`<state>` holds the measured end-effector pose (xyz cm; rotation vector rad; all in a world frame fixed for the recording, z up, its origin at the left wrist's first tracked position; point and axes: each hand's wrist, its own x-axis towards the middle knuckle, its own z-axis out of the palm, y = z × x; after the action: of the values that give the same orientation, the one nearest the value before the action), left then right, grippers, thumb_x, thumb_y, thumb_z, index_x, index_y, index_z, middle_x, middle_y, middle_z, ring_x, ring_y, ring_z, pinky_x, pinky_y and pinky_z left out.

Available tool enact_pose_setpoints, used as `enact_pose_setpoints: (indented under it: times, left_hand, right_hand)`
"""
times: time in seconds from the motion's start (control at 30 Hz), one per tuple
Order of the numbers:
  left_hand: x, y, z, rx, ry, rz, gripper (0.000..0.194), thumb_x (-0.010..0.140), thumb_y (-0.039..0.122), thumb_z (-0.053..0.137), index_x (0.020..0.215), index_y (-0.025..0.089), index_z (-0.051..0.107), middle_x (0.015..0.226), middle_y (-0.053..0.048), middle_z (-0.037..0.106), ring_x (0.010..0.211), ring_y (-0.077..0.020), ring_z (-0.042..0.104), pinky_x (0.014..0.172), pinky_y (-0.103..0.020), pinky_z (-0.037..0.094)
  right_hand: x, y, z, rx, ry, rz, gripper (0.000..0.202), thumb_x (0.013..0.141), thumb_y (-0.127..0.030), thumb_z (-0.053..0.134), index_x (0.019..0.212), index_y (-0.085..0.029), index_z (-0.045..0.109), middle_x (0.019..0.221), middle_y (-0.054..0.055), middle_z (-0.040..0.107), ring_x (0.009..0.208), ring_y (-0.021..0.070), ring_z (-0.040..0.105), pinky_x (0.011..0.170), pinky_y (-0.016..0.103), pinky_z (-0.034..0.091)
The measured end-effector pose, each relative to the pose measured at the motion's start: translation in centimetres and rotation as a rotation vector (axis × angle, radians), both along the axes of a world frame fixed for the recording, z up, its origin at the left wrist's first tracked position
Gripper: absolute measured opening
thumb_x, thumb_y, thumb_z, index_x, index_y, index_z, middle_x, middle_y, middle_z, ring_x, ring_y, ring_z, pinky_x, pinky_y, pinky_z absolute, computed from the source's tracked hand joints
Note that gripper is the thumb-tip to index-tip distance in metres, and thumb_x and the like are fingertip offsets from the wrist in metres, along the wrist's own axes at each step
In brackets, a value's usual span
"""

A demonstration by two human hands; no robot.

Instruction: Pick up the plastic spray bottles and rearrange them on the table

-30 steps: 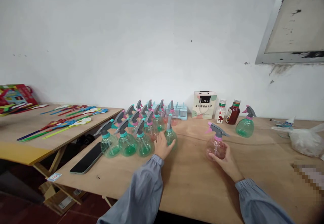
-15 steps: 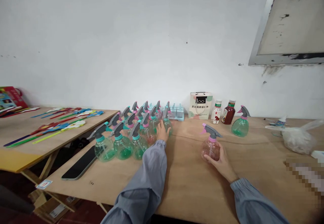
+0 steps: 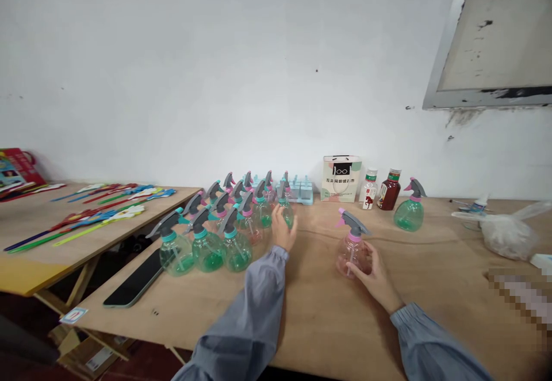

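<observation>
Sticks [image 3: 125, 213]: colourful, flat on the side table [image 3: 30, 214], left of the frame.
Phone [image 3: 133, 280]: dark screen up, lower left of the frame, at the near end of the table [image 3: 310, 312].
Spray bottles [image 3: 211, 251]: upright in close rows, left of centre, with green and pink bodies and grey heads.
Left hand [image 3: 283, 231]: centre, fingers curved against the green bottle [image 3: 289, 213] at the cluster's right edge; I cannot tell whether it grips.
Rack [image 3: 304, 192]: pale blue, behind the cluster.
Paper bag [image 3: 340, 183]: upright, right of centre, by the wall.
Pink bottle [image 3: 348, 253]: right of centre, head pointing left, well apart from the cluster.
Right hand [image 3: 376, 277]: wrapped around the pink bottle's right side, thumb in front.
Lone sprayer [image 3: 408, 215]: green, standing right.
Plastic bag [image 3: 506, 234]: far right.
</observation>
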<state>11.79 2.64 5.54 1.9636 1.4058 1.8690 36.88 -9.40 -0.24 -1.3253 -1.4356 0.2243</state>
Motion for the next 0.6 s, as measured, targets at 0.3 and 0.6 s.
enact_pose_setpoints:
  times: [0.3,0.6]
  left_hand:
    - [5.4,-9.3,1.0,-0.197,0.007,-0.377,0.089,0.07,0.041,0.076,0.144,0.017,0.033,0.139,-0.018,0.049,0.132,-0.0339,0.045,0.112,-0.052,0.033]
    - [1.8,-7.7,1.2,-0.214,-0.142,-0.545,0.053,0.08,0.029,0.063,0.13,0.017,0.052,0.121,-0.012,0.062,0.115,-0.0257,0.059,0.103,-0.042,0.043]
  right_hand:
    - [-5.5,-2.2,0.6,0.01,-0.206,0.242,0.066,0.084,-0.055,0.062,0.137,-0.024,0.039,0.131,0.013,0.05,0.124,0.0297,0.051,0.105,0.048,0.044]
    - [10.8,7.2,4.7,0.156,0.086,-0.652,0.082,0.073,-0.069,0.058,0.127,-0.009,0.045,0.127,0.024,0.047,0.123,0.0408,0.04,0.102,0.06,0.032]
